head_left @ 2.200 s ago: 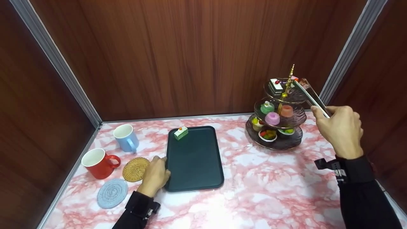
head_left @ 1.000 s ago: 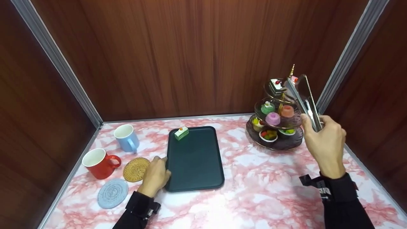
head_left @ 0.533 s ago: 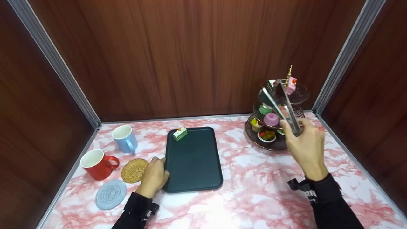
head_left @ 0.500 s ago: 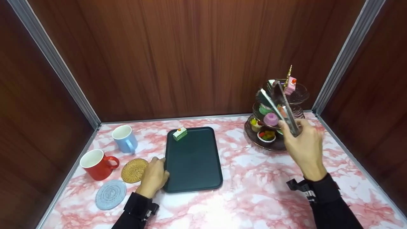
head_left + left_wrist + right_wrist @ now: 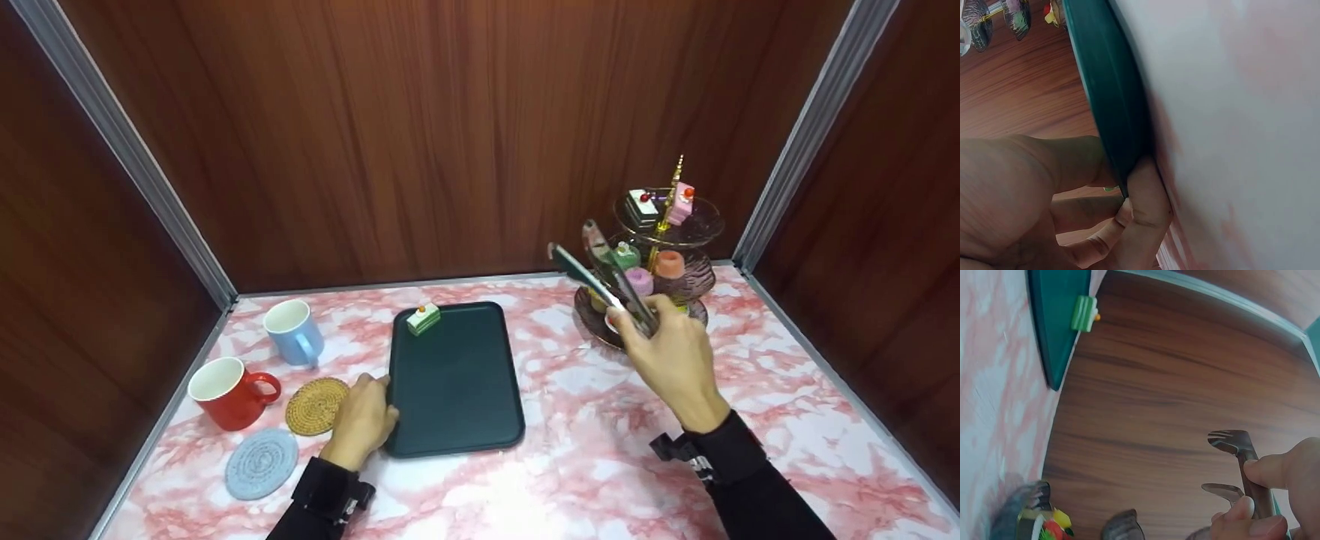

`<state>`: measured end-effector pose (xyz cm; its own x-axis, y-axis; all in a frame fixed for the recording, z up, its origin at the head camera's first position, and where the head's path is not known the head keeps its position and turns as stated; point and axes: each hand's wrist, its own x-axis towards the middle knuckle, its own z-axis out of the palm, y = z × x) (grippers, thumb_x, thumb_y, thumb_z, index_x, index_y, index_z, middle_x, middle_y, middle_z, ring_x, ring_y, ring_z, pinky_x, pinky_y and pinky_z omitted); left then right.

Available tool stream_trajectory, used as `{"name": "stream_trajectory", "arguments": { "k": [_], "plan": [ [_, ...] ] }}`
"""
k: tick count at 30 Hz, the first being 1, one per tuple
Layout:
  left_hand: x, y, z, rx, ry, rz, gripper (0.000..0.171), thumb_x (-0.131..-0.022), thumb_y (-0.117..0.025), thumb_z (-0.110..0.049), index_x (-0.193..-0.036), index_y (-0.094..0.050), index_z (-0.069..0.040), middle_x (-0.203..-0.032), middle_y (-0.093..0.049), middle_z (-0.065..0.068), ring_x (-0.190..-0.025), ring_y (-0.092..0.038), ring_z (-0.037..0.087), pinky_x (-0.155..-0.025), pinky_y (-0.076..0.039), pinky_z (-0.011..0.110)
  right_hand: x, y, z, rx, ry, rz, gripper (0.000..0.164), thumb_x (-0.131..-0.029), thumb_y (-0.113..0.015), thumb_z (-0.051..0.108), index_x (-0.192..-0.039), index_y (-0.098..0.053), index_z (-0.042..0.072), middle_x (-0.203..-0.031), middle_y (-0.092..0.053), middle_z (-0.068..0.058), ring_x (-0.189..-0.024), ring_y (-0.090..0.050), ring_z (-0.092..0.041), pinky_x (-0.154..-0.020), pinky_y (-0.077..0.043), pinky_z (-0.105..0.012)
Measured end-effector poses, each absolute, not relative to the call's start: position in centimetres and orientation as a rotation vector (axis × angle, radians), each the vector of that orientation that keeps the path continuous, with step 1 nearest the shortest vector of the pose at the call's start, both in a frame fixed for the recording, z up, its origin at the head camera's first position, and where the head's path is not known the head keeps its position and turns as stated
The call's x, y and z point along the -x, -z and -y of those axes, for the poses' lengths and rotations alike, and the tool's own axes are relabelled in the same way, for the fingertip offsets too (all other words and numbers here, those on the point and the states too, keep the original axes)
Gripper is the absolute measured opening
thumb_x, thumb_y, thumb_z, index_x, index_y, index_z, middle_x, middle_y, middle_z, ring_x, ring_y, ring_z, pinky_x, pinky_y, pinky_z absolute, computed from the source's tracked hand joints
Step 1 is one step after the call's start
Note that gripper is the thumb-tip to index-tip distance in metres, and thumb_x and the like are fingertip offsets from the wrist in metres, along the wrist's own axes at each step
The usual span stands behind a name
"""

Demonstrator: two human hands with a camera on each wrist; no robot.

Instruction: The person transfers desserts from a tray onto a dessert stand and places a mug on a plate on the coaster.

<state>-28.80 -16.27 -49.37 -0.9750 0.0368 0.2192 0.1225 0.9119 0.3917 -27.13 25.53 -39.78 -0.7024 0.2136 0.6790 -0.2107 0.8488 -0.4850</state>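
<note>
Near the tiered stand (image 5: 701,225), the right hand (image 5: 675,367) grips tongs (image 5: 624,281); the left hand (image 5: 364,416) pinches the tray (image 5: 457,382); wristband marks (image 5: 702,469) unreadable.

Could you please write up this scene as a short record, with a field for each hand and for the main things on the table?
Left hand: grips the left edge of the dark green tray
Right hand: holds metal tongs, tips apart, nothing between them
On the tray: green-and-white cake slice, far left corner
Stand's top tier: dark-and-white slice, pink slice
Mugs: light blue mug, red mug
Coasters: tan coaster, grey-blue coaster
</note>
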Motion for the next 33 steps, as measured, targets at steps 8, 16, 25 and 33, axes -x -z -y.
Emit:
{"name": "stream_trajectory", "arguments": {
  "k": [8,16,25,33],
  "plan": [
    [28.8,49.5,16.4,0.168,0.601,2.828,0.053,-0.069,-0.069,-0.011,-0.121,-0.061,-0.006,-0.094,-0.056,0.014,-0.078,-0.058,0.029,-0.070,-0.050,0.044,27.7,41.1,-24.3,-0.046,-0.664,2.278,0.041,-0.075,-0.065,0.057,-0.091,-0.063,0.019,-0.061,-0.059,0.003,-0.058,-0.061,-0.024,-0.048,-0.038,-0.038],
    [28.8,49.6,16.5,0.206,0.595,2.807,0.052,-0.069,-0.068,-0.011,-0.119,-0.061,-0.004,-0.093,-0.057,0.014,-0.078,-0.058,0.029,-0.069,-0.049,0.045,28.2,42.5,-23.1,-0.066,-0.680,2.378,0.044,-0.074,-0.063,0.059,-0.096,-0.063,0.021,-0.066,-0.062,0.003,-0.058,-0.060,-0.021,-0.051,-0.043,-0.040],
    [28.7,49.5,16.4,0.185,0.599,2.817,0.053,-0.069,-0.068,-0.011,-0.121,-0.060,-0.004,-0.094,-0.057,0.015,-0.079,-0.058,0.030,-0.071,-0.050,0.044,28.6,44.1,-22.0,-0.093,-0.660,2.490,0.048,-0.075,-0.061,0.061,-0.100,-0.061,0.021,-0.058,-0.053,0.004,-0.055,-0.054,-0.018,-0.048,-0.040,-0.036],
    [28.7,49.5,16.3,0.171,0.600,2.814,0.053,-0.070,-0.069,-0.011,-0.122,-0.060,-0.004,-0.096,-0.057,0.015,-0.082,-0.058,0.030,-0.073,-0.050,0.044,29.0,45.0,-21.0,-0.131,-0.656,2.539,0.047,-0.075,-0.060,0.063,-0.098,-0.061,0.022,-0.057,-0.051,0.008,-0.051,-0.049,-0.015,-0.045,-0.035,-0.032]
  ]
}}
